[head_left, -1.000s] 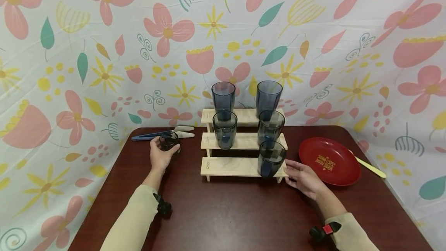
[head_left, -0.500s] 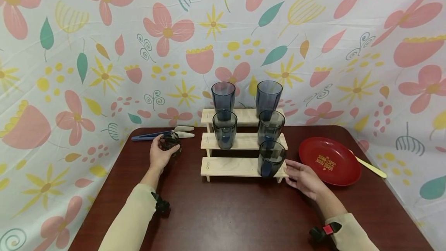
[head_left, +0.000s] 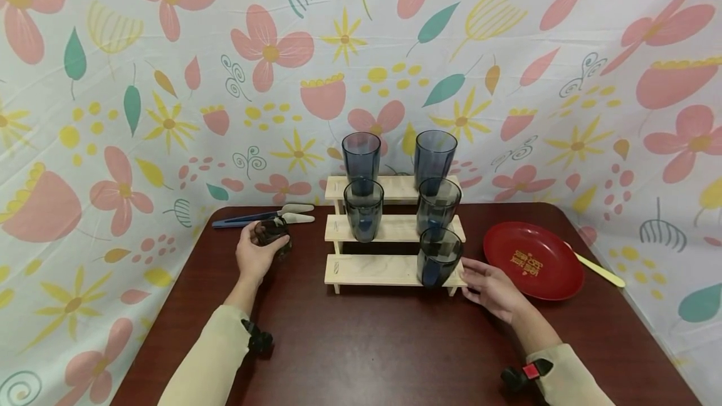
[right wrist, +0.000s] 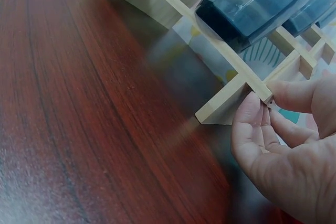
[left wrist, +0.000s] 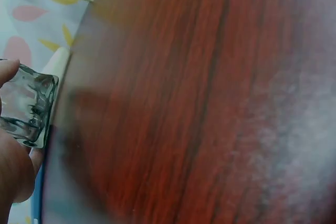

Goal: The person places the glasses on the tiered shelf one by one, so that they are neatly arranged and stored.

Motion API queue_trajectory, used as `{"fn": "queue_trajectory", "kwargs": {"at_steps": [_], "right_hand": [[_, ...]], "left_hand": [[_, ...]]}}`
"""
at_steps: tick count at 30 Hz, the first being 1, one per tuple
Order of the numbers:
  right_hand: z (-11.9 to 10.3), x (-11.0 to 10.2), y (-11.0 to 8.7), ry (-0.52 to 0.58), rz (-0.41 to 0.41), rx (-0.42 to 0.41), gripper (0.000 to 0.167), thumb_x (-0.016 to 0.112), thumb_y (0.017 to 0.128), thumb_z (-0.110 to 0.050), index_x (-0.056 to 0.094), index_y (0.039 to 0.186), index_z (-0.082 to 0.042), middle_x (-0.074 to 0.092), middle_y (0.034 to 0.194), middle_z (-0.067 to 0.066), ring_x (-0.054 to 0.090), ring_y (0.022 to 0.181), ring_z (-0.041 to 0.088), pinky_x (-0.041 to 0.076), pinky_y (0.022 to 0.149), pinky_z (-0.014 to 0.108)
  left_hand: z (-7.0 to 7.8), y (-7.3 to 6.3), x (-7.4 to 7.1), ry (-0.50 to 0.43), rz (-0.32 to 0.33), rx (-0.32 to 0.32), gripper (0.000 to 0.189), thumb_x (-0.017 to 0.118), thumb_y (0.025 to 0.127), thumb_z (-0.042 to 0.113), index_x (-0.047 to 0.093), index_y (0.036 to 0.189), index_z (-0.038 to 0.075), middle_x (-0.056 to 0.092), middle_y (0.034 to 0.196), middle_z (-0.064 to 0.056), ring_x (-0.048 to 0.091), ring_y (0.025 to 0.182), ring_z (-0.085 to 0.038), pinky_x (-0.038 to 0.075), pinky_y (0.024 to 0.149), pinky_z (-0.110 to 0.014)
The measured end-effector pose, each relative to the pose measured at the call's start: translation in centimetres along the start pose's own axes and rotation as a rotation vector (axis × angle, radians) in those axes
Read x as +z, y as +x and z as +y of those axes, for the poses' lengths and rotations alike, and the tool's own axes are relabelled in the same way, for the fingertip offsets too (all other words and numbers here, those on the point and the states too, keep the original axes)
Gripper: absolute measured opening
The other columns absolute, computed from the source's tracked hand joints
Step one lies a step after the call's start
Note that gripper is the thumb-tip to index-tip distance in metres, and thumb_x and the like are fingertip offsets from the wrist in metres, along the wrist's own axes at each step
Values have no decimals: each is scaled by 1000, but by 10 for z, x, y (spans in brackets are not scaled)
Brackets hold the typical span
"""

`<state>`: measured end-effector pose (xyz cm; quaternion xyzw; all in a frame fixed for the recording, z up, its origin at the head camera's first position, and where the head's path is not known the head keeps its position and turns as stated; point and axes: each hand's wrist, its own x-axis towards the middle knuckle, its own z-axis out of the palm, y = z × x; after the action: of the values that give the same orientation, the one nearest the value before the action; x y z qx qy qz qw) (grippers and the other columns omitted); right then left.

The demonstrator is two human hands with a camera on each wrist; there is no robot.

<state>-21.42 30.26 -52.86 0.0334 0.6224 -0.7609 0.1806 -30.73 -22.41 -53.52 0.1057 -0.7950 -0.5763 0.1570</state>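
Note:
My left hand (head_left: 255,257) grips a small dark drinking glass (head_left: 274,234) at the left of the table, thumb and fingers around its sides. In the left wrist view the thick, clear grey base of the glass (left wrist: 39,106) faces the table. With thumb and fingertips, my right hand (head_left: 492,291) pinches the right end of the lowest shelf of a three-step wooden rack (head_left: 369,271). Smoky tumblers stand on it: two on the top step, two on the middle, and one tumbler (head_left: 439,259) at the right of the bottom step, close to the right hand.
Blue-handled tongs (head_left: 262,218) with pale tips lie at the back left, just behind the held glass. A red plate (head_left: 555,284) with gold lettering lies right of the rack, with a yellow utensil handle (head_left: 600,270) beside it. Floral cloth (head_left: 225,111) hangs behind the table.
My left hand has shifted slightly left and turned, tilting the glass. The right hand, rack and tumblers stay where they were.

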Motion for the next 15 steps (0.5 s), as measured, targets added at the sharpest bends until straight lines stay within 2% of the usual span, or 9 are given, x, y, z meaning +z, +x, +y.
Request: {"fn": "queue_trajectory", "kwargs": {"at_steps": [4,7,13,15], "right_hand": [[-1,0,0,1,10,5,58,57,108,-11,28,156,1,52,121,4,59,97,12,55,87,31],[-1,1,0,6,18,5,58,57,108,-10,28,156,2,52,120,4,59,96,12,55,86,31],[-2,1,0,7,12,5,59,56,108,-10,26,156,3,52,119,4,59,96,11,55,87,31],[-2,2,0,9,11,7,59,57,108,-10,26,157,3,52,119,4,59,96,12,55,87,31]], "left_hand": [[10,-9,-1,-11,-2,46,87,96,74,39,52,145,14,59,133,-9,58,119,-29,49,100,-49],[20,-18,-2,14,-18,93,84,97,73,40,55,143,15,61,131,-7,60,114,-27,50,96,-47],[42,-41,-4,48,-55,148,83,97,72,38,57,142,17,62,128,-4,60,110,-24,53,90,-45],[49,-49,-4,33,-68,165,83,98,72,37,58,141,17,63,126,-3,62,109,-22,54,89,-39]]}}
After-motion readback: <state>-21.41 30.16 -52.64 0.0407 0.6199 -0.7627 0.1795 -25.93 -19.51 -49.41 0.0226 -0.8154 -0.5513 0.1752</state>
